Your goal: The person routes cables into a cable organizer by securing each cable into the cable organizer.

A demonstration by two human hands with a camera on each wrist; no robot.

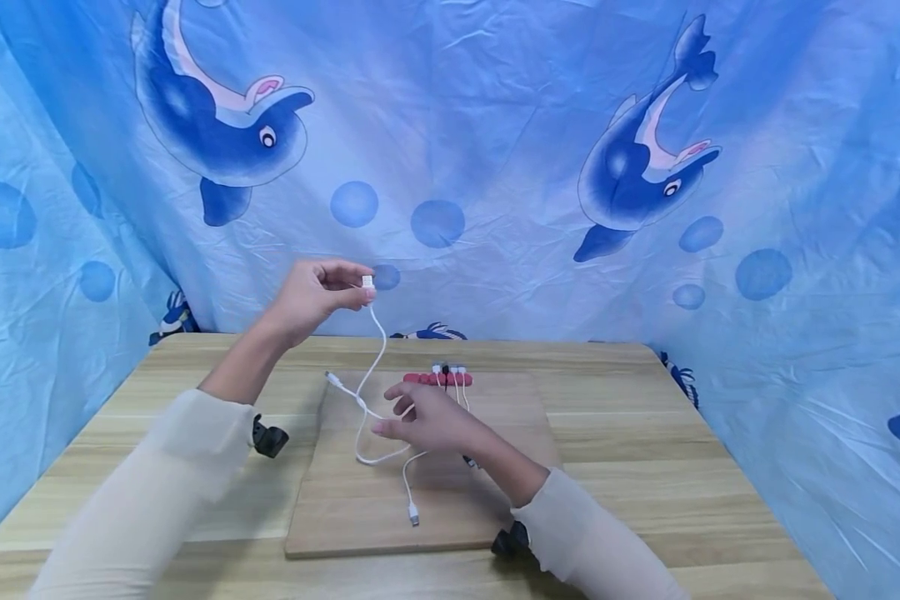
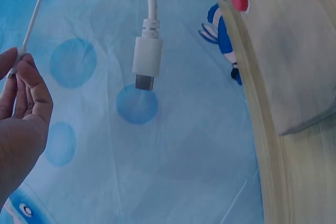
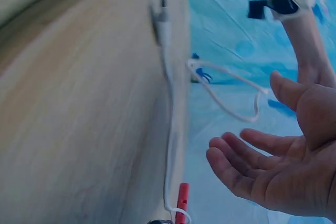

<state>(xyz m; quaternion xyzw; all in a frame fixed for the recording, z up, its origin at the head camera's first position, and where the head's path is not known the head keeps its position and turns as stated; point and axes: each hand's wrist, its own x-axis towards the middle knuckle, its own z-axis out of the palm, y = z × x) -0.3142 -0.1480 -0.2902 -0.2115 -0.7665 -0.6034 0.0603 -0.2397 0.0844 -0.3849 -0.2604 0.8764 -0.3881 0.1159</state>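
Note:
Raised above the board's far left, my left hand pinches a white USB cable close to its connector, between thumb and fingers. The cable hangs down in a loose loop, and its other connector dangles at the left. That metal-tipped connector hangs large in the left wrist view. My right hand hovers over the board beside the loop, its fingers loosely spread and holding nothing. A red cable holder stands at the board's far edge, with several cable ends in it.
A wooden board lies on the wood-grain table. Another white cable's plug lies near the board's front. A dark plug is partly hidden by the right wrist. Blue dolphin-printed cloth hangs around the table.

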